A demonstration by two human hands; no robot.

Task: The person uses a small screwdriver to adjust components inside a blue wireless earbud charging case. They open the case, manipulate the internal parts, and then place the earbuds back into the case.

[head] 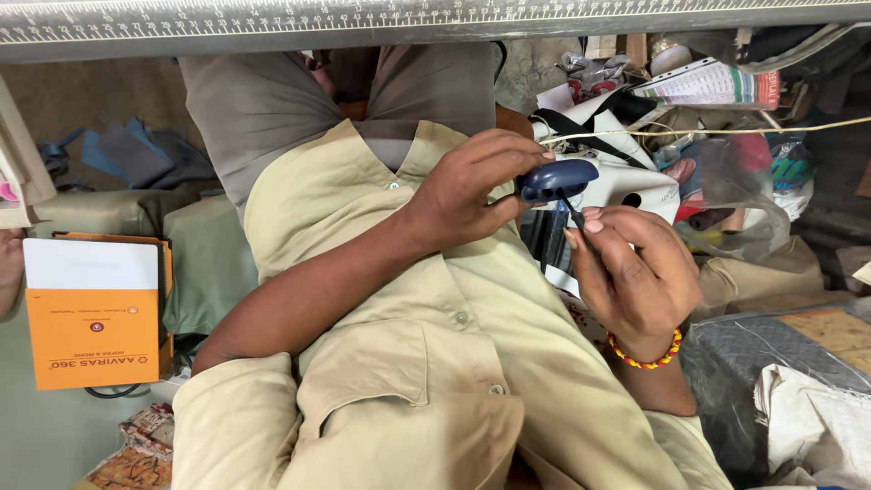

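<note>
My left hand (pixel 467 195) holds a small dark blue oval case (pixel 558 179) by its left end, above my lap. My right hand (pixel 635 277), with a red and yellow bead bracelet (pixel 646 356) on the wrist, pinches a thin dark tool (pixel 573 215). The tool's tip touches the underside of the blue case. Both hands are close together over my beige shirt (pixel 435 363) and grey trousers (pixel 263 100).
A metal ruler edge (pixel 363 23) runs across the top. An orange and white folder (pixel 91 318) lies at the left on green cloth (pixel 204 263). Plastic bags, papers and a white object (pixel 635 186) crowd the right. Grey fabric (pixel 771 354) lies lower right.
</note>
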